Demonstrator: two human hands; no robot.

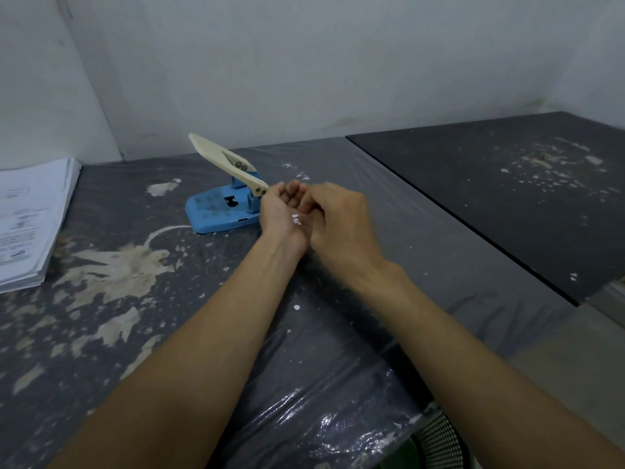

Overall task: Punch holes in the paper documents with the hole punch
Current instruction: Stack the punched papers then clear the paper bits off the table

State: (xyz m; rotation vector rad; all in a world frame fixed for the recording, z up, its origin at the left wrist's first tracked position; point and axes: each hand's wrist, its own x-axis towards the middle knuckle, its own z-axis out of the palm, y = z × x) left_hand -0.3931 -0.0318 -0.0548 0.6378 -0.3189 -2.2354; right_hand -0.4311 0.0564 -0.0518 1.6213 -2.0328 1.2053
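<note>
Paper stack (pixel 32 221): far left edge of the frame, a thick white pile of printed sheets lying flat on the table (pixel 135 316), well apart from both hands; no sheet is in the punch.
Hole punch (pixel 225 204): just left of centre, blue base scuffed and dusty, cream lever tilted up toward the upper left, throat empty.
Left hand (pixel 287 211): centre, palm up and cupped just beside the punch, carrying a few white paper bits (pixel 296 219); fingers loosely curled, gripping nothing.
Right hand (pixel 338 218): just right of the left, fingertips bent into the left palm; whether they pinch a bit I cannot tell.
Loose dot (pixel 297 308): on the plastic cover between the forearms.
Step in hand: looks like gathering punch scraps, I'd say.
Doing it well: keep the palm level and cupped, pick slowly, sweep the stray dot up too, then fetch sheets from the left pile.
</note>
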